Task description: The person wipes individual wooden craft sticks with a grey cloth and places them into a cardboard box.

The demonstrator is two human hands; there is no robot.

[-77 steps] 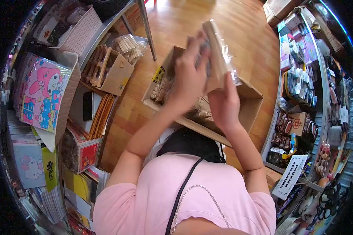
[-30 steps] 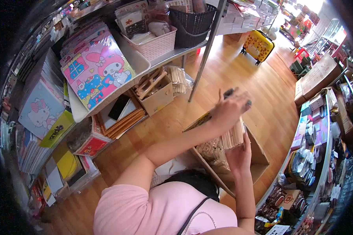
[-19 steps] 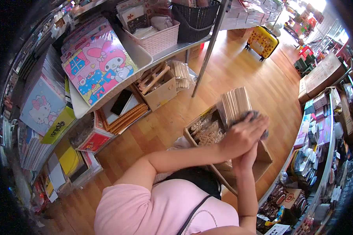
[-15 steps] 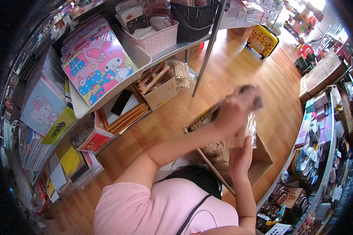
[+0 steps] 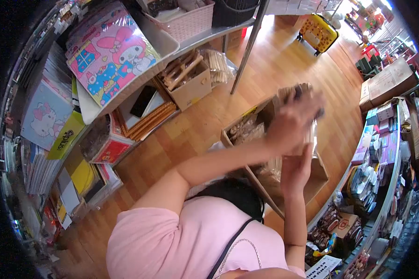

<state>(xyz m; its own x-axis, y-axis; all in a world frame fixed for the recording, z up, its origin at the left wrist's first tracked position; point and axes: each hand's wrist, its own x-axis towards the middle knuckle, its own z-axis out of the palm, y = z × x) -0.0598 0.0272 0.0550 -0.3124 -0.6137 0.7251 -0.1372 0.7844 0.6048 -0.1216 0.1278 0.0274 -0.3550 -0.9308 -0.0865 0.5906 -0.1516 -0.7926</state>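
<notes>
Above an open cardboard box [image 5: 317,179], my left hand [image 5: 288,128] is curled around a small dark object [image 5: 319,112], blurred by motion. Just below it, my right hand [image 5: 295,174] holds a light brown packet [image 5: 313,135] with shiny clear wrapping. My left hand covers much of this packet. Inside the box lie plastic-wrapped brown pieces [image 5: 246,131], too unclear to name.
At the left, a shelf holds a pink cartoon picture pack [image 5: 118,56] and a pink basket [image 5: 186,23]. Below are picture frames [image 5: 149,122] and a carton of wooden pieces [image 5: 193,88]. A yellow suitcase [image 5: 319,35] stands behind; a full shelf [image 5: 381,158] lines the right.
The view has shifted slightly. Both hands appear a little farther right, still close together over the box, with the packet and the dark object still held.
</notes>
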